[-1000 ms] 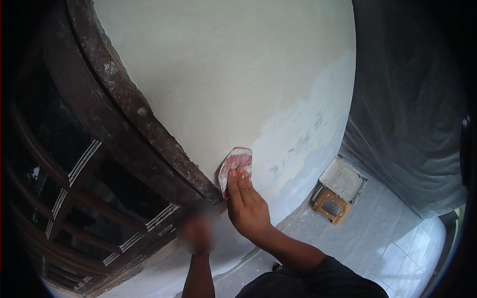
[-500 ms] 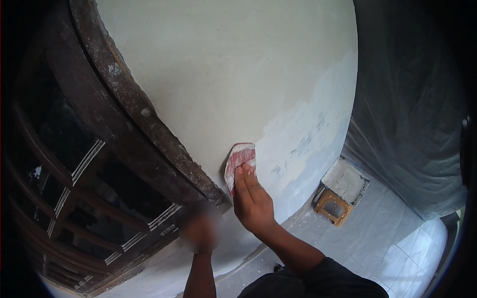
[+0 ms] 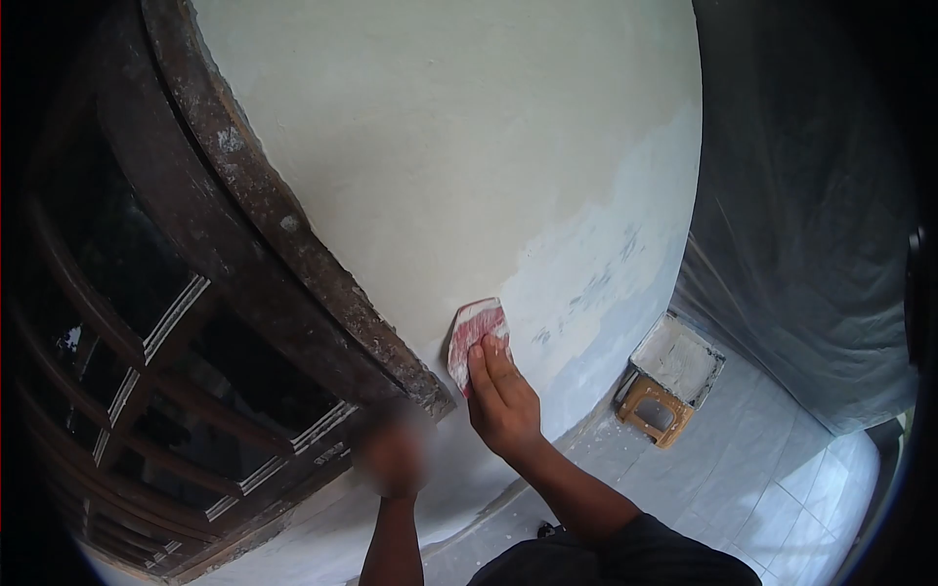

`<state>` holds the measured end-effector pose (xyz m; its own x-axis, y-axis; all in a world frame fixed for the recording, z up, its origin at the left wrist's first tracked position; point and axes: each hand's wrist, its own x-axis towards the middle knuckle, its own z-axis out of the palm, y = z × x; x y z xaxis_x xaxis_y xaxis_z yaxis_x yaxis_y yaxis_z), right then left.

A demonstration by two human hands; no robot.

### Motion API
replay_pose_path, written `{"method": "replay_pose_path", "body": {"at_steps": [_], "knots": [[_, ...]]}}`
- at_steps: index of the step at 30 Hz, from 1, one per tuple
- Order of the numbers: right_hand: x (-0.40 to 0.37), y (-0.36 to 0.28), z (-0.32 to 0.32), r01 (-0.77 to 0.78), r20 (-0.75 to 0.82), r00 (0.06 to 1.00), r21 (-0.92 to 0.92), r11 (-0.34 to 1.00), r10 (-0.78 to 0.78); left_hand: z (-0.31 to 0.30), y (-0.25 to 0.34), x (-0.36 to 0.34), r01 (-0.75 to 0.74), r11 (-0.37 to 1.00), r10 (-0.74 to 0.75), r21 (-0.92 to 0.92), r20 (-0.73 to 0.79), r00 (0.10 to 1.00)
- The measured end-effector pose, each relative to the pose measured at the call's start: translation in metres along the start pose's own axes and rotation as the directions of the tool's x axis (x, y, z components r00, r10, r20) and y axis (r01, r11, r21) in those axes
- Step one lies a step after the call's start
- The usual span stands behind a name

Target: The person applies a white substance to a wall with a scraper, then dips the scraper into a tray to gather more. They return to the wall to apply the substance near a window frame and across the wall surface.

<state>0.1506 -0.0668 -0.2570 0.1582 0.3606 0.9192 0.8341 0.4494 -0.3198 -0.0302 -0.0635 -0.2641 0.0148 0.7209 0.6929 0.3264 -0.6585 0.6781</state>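
Note:
In the head view my right hand (image 3: 503, 403) grips a flat red putty spreader (image 3: 479, 337) smeared with white, its fingers pressed along the face. The spreader lies against the wall (image 3: 430, 146), close to the lower corner of the dark wooden window frame (image 3: 322, 283). My left hand (image 3: 393, 454) is raised beside that frame's lower edge; a blur covers its fingers, so their pose and anything in them cannot be made out. Pale, whiter patches of filler (image 3: 576, 264) spread over the wall to the right of the spreader.
A square tray of whitish paste (image 3: 681, 356) rests on a small yellow-brown stool (image 3: 655, 413) at the wall's foot. Grey tiles (image 3: 743, 439) cover the floor. Dark plastic sheeting (image 3: 791, 225) hangs at the right. Glass panes sit between window bars (image 3: 195, 410) at the left.
My right hand and the spreader have slid slightly down along the wall. The left hand stays nearly where it was.

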Motion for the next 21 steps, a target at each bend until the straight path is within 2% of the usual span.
{"method": "replay_pose_path", "body": {"at_steps": [3, 5, 7, 9, 11, 13, 15, 17, 19, 21], "knots": [[-0.011, 0.001, -0.025, 0.051, 0.029, 0.998, 0.092, 0.994, -0.054, -0.001, 0.003, -0.002, 0.008, 1.0, -0.008, 0.005, 0.004, 1.0], [-0.006, 0.014, -0.037, 0.044, -0.118, 0.992, 0.085, 0.995, -0.034, 0.001, 0.003, 0.003, -0.01, 1.0, 0.01, 0.013, 0.008, 1.0], [0.02, 0.03, -0.043, -0.096, -0.18, 0.98, -0.068, 0.993, 0.083, 0.0, 0.002, 0.0, 0.014, 1.0, -0.014, 0.0, 0.009, 1.0], [0.041, 0.043, -0.032, -0.195, -0.172, 0.971, -0.154, 0.969, 0.168, 0.0, 0.002, -0.002, 0.018, 1.0, -0.018, 0.008, 0.009, 1.0], [0.049, 0.031, -0.009, -0.198, -0.061, 0.98, -0.119, 0.973, 0.192, 0.0, 0.001, 0.0, 0.012, 1.0, -0.012, 0.017, 0.008, 1.0], [0.04, 0.01, 0.003, -0.133, 0.0, 0.991, -0.173, 0.976, 0.135, 0.001, 0.002, 0.001, -0.01, 1.0, 0.01, 0.005, -0.002, 1.0], [0.029, -0.01, -0.005, -0.145, 0.069, 0.986, -0.103, 0.984, 0.152, 0.003, 0.003, 0.002, 0.004, 1.0, -0.004, -0.003, -0.01, 1.0], [0.013, -0.024, -0.018, -0.09, 0.147, 0.985, -0.036, 0.995, 0.095, 0.003, 0.005, -0.001, 0.029, 1.0, -0.03, -0.004, -0.011, 0.999], [0.004, -0.02, -0.034, -0.074, 0.141, 0.987, 0.007, 0.997, 0.072, 0.001, 0.005, 0.001, 0.028, 0.999, -0.028, -0.023, -0.003, 1.0], [0.008, -0.001, -0.053, -0.063, -0.018, 0.998, 0.043, 0.997, 0.064, -0.003, -0.001, 0.001, 0.024, 1.0, -0.023, -0.021, 0.024, 0.999]]}}
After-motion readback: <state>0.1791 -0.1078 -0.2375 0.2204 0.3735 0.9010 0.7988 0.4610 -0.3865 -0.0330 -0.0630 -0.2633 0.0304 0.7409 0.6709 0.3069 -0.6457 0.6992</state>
